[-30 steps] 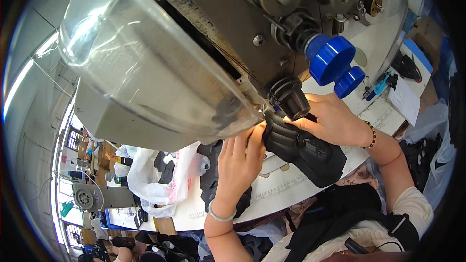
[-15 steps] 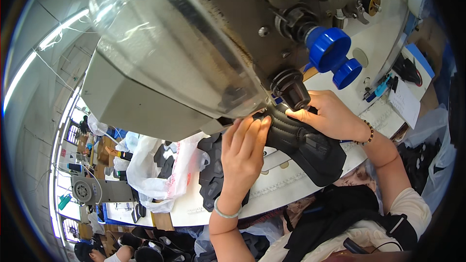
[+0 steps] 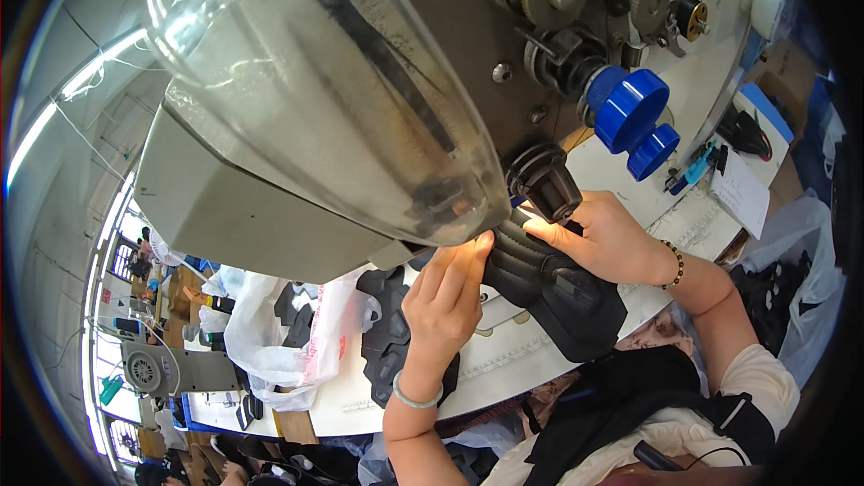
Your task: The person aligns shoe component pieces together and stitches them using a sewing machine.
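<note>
A black padded piece point(image 3: 567, 301) with ribbed stitched lines and a raised panel lies under the head of a sewing machine point(image 3: 441, 63). My left hand point(image 3: 444, 299), with a pale bangle on the wrist, has its fingers together, their tips gripping the piece's left edge beside the needle area. On the other side my right hand point(image 3: 621, 238), wearing a beaded bracelet, holds the piece with the thumb on top; its other fingers are partly hidden behind a dark round machine part point(image 3: 545, 184). The needle itself is hidden. Light falls on the fingertips.
A clear curved guard point(image 3: 360, 99) and blue knobs point(image 3: 630, 112) sit close above my hands. More black pieces point(image 3: 385, 342) and a white plastic bag point(image 3: 270, 342) lie to the left. Paper point(image 3: 742, 189) and small tools rest at right. People work at far left.
The whole view has shifted a little, so the machine appears lower and larger. Both hands keep their hold, and the black piece shows slightly lower and farther left.
</note>
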Demonstrator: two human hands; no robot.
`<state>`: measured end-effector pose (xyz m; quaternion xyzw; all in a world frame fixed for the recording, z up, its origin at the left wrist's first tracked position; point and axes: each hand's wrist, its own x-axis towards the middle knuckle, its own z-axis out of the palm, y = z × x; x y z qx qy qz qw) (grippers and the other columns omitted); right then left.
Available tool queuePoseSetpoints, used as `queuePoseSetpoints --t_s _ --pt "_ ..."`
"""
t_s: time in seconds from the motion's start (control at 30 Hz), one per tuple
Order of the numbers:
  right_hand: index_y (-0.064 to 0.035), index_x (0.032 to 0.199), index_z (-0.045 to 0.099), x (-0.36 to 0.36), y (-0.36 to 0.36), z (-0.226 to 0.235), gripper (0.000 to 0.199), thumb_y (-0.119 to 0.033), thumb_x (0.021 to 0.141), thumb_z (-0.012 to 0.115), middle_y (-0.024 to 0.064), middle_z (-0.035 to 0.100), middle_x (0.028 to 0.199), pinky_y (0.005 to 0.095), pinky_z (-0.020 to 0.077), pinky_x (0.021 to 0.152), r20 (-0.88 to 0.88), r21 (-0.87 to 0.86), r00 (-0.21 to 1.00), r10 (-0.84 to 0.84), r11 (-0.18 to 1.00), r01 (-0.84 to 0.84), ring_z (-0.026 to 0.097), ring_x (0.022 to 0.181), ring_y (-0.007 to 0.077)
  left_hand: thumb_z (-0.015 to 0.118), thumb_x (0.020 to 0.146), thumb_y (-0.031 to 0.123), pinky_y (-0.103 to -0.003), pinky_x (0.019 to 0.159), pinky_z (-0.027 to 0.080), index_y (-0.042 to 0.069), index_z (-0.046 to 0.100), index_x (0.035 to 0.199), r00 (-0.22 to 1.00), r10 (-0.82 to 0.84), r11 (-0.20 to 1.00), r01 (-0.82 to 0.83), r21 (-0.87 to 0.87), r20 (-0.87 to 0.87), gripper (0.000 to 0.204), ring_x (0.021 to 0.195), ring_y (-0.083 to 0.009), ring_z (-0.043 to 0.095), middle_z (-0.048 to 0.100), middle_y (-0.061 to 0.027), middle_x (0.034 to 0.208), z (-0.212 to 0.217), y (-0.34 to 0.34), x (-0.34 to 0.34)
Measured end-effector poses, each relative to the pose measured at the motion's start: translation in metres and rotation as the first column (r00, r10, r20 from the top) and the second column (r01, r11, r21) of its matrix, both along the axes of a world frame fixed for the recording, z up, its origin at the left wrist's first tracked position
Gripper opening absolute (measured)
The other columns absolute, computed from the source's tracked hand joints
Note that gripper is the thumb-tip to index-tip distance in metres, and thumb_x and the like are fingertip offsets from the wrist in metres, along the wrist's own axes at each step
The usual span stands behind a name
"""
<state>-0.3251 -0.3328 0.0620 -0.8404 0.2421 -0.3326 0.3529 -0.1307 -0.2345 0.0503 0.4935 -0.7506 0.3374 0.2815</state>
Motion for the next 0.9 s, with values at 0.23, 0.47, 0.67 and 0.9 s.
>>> queuePoseSetpoints --t_s 0.23,0.47,0.67,0.9 --pt "-0.0012 0.119 0.059 0.0027 0.0004 -0.0012 0.034 -0.018 0.089 0.060 0.0182 0.064 0.107 0.0360 0.0501 0.082 0.034 -0.020 0.999 -0.022 1.000 0.023 0.063 0.096 0.0330 0.067 0.065 -0.008 -0.031 0.076 0.056 0.002 0.070 0.100 0.990 0.036 0.994 -0.021 0.110 -0.138 0.036 0.087 -0.0249 0.065 0.063 -0.0072 0.092 0.0016 0.0021 0.0012" --pt "0.0003 0.118 0.058 0.0027 -0.0007 0.0001 0.034 -0.017 0.089 0.060 0.0189 0.064 0.109 0.0363 0.0499 0.083 0.065 0.042 0.998 -0.003 0.999 0.001 0.062 0.097 0.0337 0.068 0.066 -0.008 -0.032 0.076 0.056 0.001 0.070 0.099 0.987 -0.021 0.999 0.028 0.042 -0.160 0.033 0.087 -0.0251 0.065 0.063 -0.0075 0.092 -0.0019 0.0002 0.0035" --pt "0.0013 0.116 0.060 0.0044 -0.0003 0.0019 0.033 -0.016 0.088 0.061 0.0192 0.064 0.109 0.0354 0.0497 0.083 0.076 0.161 0.997 -0.025 0.987 0.013 0.062 0.097 0.0339 0.067 0.065 -0.008 -0.031 0.075 0.055 0.000 0.070 0.098 0.994 0.007 0.996 0.003 0.084 -0.111 0.034 0.086 -0.0247 0.065 0.063 -0.0078 0.092 0.0018 0.0010 0.0007" --pt "0.0009 0.113 0.062 0.0069 -0.0015 0.0004 0.030 -0.016 0.088 0.062 0.0191 0.065 0.106 0.0362 0.0500 0.081 0.092 0.106 0.994 -0.052 0.993 0.042 0.063 0.094 0.0339 0.067 0.065 -0.009 -0.031 0.071 0.053 0.001 0.070 0.098 0.984 0.042 0.994 -0.024 0.105 -0.173 0.035 0.089 -0.0250 0.065 0.061 -0.0076 0.091 0.0027 0.0014 0.0031"
